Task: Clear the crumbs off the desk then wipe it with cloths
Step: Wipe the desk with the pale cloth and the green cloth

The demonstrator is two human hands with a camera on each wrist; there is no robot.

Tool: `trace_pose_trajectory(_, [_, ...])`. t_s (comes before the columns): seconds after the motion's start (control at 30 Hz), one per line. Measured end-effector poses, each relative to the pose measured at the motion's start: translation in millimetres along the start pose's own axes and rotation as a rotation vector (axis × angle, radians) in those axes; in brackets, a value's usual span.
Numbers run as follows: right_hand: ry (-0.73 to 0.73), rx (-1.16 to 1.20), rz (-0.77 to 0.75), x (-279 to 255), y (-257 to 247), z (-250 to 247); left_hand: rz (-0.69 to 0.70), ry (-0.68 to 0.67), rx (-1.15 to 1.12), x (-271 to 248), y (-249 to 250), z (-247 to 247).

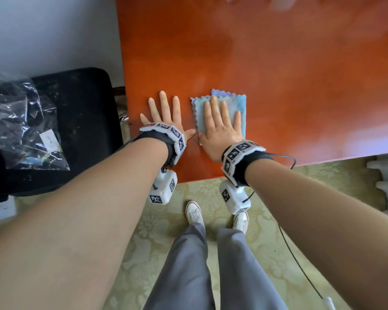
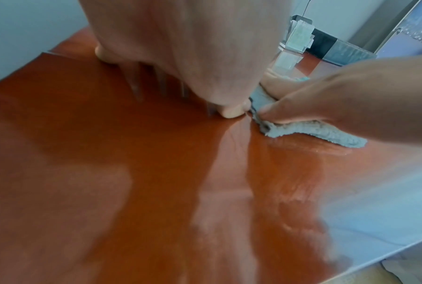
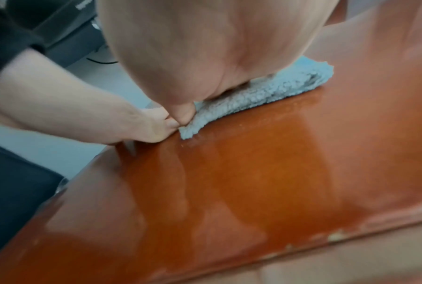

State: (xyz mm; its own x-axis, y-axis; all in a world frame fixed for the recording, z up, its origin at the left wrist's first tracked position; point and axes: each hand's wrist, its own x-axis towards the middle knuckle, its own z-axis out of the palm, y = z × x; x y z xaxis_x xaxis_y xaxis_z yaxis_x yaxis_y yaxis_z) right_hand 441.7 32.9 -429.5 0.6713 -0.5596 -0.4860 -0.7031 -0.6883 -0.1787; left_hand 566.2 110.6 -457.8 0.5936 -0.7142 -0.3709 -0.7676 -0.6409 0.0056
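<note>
Near the centre of the head view, my right hand [image 1: 220, 128] lies flat, fingers straight and spread, on the blue cloth [image 1: 238, 104] on the orange surface [image 1: 300, 86]. My left hand [image 1: 166, 117] rests beside it, also flat, thumbs touching. The cloth's long axis runs toward the top of the frame. Only the right wrist view shows chipped spots [image 3: 336, 237] along the surface's edge.

Desk [image 1: 278, 86] glossy orange-red; cloth [image 1: 238, 104] pale blue, lilac at 1 corner; wristbands [image 1: 240, 153] white with black square markers; carpet [image 1: 267, 220] beige-green floral; trousers [image 1: 188, 265] grey; shoes [image 1: 194, 212] white; chair [image 1: 81, 113] black.
</note>
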Motion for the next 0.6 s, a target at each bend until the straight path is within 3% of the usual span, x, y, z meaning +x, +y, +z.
trace_pose_trajectory(0.13, [-0.036,0.01,-0.006,4.8,37.8,-11.7,-0.008,-0.035,0.009,2.9,-0.9,-1.0])
trace_pose_trajectory(0.3, [-0.025,0.1,0.313,-10.7,129.0,-30.8,0.004,-0.059,0.002,3.8,-1.9,-1.7])
trace_pose_trajectory(0.37, [-0.052,0.083,0.362,-16.5,148.9,-34.4,0.007,-0.068,-0.006,3.6,-2.3,-1.6])
trace_pose_trajectory(0.53, [0.015,0.131,0.435,-7.5,124.8,-29.0,0.021,-0.051,-0.02,2.9,-3.9,-0.6])
trace_pose_trajectory(0.6, [0.034,0.118,0.4,-1.8,106.8,-27.0,0.016,-0.059,-0.019,2.3,-3.6,-1.6])
